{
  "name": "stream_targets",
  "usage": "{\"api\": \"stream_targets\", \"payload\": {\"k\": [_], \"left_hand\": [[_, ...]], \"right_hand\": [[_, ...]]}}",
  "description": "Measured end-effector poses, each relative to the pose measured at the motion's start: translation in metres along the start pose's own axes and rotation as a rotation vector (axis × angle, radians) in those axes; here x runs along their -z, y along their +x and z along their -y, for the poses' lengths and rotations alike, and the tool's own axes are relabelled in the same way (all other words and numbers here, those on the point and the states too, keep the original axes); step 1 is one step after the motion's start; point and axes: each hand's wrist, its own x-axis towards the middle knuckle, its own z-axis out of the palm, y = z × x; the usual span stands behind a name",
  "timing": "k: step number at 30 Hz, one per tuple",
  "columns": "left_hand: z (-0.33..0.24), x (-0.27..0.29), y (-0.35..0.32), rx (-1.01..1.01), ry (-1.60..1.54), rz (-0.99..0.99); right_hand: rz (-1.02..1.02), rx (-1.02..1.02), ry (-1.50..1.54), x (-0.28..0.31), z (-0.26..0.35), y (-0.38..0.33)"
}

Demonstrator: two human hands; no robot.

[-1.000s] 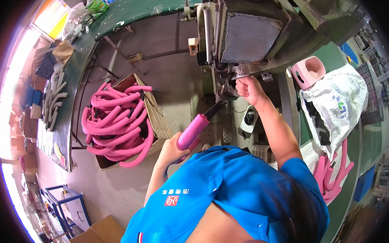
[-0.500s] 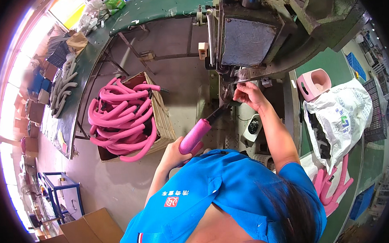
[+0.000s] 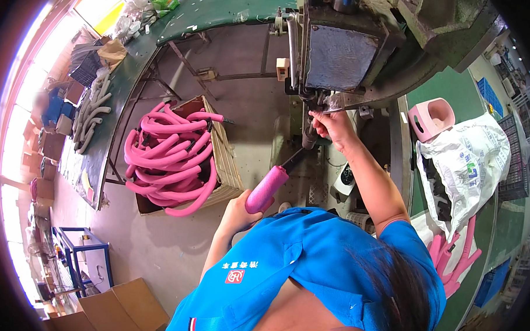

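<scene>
The left hand (image 3: pixel 238 210) is wrapped around the lower end of a pink foam-covered tube with a black metal rod sticking out of its top (image 3: pixel 268 187), holding it tilted up toward the grey metal machine (image 3: pixel 354 51). The rod's black tip meets the machine's lower part, just under the right hand (image 3: pixel 332 125). The right hand is raised to the machine's underside, fingers curled and pinching something small there; what it pinches is too small to tell.

Left of the tube, on the concrete floor (image 3: pixel 163 251), stands a wooden crate (image 3: pixel 227 161) heaped with bent pink foam tubes (image 3: pixel 168 160). Beyond the crate runs a long green worktop (image 3: pixel 109 147), with grey foam tubes (image 3: pixel 91 110) lying along its left edge. To the right of the right forearm sit a pink plastic housing (image 3: pixel 431 117) and a white plastic sack (image 3: pixel 469 164), with more pink tubes (image 3: pixel 455 258) below the sack. Cardboard boxes (image 3: pixel 115 308) lie at the lower left.
</scene>
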Motion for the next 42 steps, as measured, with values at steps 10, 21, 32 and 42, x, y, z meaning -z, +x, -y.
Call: {"api": "stream_targets", "payload": {"k": [10,21,32,42], "left_hand": [[-0.013,0.006,0.0,-0.064,0.0,0.04],[-0.06,0.009,0.014,-0.629,0.229,-0.083],[-0.088,-0.003,0.019,-0.7,0.405,0.207],[-0.092,-0.031,0.036,-0.579,0.119,0.189]], "right_hand": [[-0.159,-0.031,0.068,0.02,-0.011,-0.02],[0.498,-0.088,0.179,-0.012,0.013,-0.143],[0.369,0.156,0.038,-0.022,0.011,-0.175],[0.014,0.21,0.199,-0.01,0.003,-0.169]]}}
